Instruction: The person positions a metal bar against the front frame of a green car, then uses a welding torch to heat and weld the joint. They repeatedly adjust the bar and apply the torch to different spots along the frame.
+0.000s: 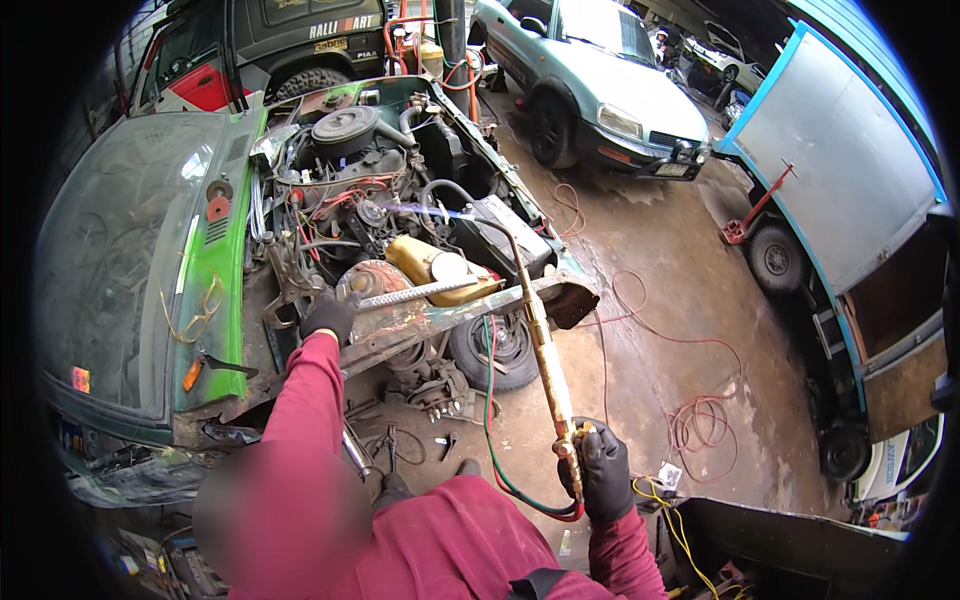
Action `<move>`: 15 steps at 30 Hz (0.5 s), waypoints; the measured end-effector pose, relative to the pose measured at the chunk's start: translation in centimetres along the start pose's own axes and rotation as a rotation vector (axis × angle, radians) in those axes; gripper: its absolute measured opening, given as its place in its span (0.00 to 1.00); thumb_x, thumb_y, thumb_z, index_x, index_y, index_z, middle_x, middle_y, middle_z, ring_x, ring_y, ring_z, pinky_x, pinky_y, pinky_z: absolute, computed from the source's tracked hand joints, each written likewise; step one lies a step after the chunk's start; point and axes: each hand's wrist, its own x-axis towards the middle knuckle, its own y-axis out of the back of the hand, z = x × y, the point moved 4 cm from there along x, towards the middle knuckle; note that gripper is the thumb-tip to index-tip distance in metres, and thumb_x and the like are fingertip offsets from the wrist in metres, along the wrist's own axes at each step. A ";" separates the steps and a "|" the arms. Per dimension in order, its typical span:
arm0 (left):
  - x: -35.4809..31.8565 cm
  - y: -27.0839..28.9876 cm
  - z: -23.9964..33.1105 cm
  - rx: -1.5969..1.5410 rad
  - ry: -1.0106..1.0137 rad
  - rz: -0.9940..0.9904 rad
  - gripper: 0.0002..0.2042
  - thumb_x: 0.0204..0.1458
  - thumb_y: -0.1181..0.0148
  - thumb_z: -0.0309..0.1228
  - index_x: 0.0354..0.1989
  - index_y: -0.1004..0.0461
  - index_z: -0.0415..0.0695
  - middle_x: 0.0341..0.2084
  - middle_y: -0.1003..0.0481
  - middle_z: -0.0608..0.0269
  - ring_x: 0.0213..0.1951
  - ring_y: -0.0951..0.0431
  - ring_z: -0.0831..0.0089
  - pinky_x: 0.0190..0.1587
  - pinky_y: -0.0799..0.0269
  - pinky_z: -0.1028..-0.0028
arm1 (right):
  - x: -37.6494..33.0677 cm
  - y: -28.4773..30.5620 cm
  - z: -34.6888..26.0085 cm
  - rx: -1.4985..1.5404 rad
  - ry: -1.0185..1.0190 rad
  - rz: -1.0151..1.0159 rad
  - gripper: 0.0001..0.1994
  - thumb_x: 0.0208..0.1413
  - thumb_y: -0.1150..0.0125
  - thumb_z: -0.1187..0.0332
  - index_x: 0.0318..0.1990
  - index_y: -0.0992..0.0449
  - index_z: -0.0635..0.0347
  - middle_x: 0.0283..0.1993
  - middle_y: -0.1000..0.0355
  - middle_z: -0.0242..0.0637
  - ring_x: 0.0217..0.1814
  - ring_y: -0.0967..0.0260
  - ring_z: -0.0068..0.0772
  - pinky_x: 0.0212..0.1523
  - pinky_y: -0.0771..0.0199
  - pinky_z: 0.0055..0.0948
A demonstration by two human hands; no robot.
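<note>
My right hand [600,470], in a black glove, is closed around the lower end of a brass gas torch [546,360], its fingers at the valve knob. The torch points up and away, and a thin bluish flame [420,210] leaves its bent tip toward the left. Red and green hoses [520,500] run from its base. My left hand [328,316], also gloved, rests on the edge of the engine bay [420,325], left of a perforated metal strip [410,294]. Its fingers lie on the metal, partly hidden, with no held thing visible.
Around the hands are a round air cleaner [345,130], a yellowish plastic tank [425,262] and a battery [505,235]. Safety glasses [200,310] lie on the green body panel. A wheel [495,350] sits below. Red hose [700,410] coils on the floor near parked vehicles.
</note>
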 end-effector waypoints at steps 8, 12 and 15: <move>-4.2 0.4 0.0 -0.364 -0.224 0.312 0.31 0.65 0.35 0.52 0.61 0.22 0.34 0.56 0.18 0.35 0.58 0.18 0.38 0.62 0.24 0.52 | 0.7 -2.1 0.6 0.038 0.063 -0.006 0.26 0.78 0.44 0.45 0.62 0.27 0.63 0.38 0.20 0.39 0.19 0.34 0.19 0.19 0.35 0.21; -6.7 1.0 0.3 -0.825 -0.416 0.348 0.14 0.66 0.31 0.34 0.52 0.24 0.37 0.43 0.16 0.51 0.43 0.15 0.61 0.50 0.21 0.61 | 0.9 -2.0 0.4 0.029 0.082 0.017 0.25 0.79 0.45 0.47 0.62 0.27 0.64 0.38 0.20 0.38 0.21 0.32 0.19 0.20 0.33 0.22; -8.8 2.8 0.5 -1.138 -0.464 0.244 0.11 0.66 0.32 0.26 0.52 0.26 0.41 0.40 0.21 0.63 0.38 0.21 0.75 0.44 0.22 0.69 | 1.3 -2.1 0.0 0.040 0.100 0.024 0.25 0.80 0.46 0.48 0.63 0.28 0.64 0.38 0.20 0.38 0.21 0.32 0.20 0.21 0.32 0.23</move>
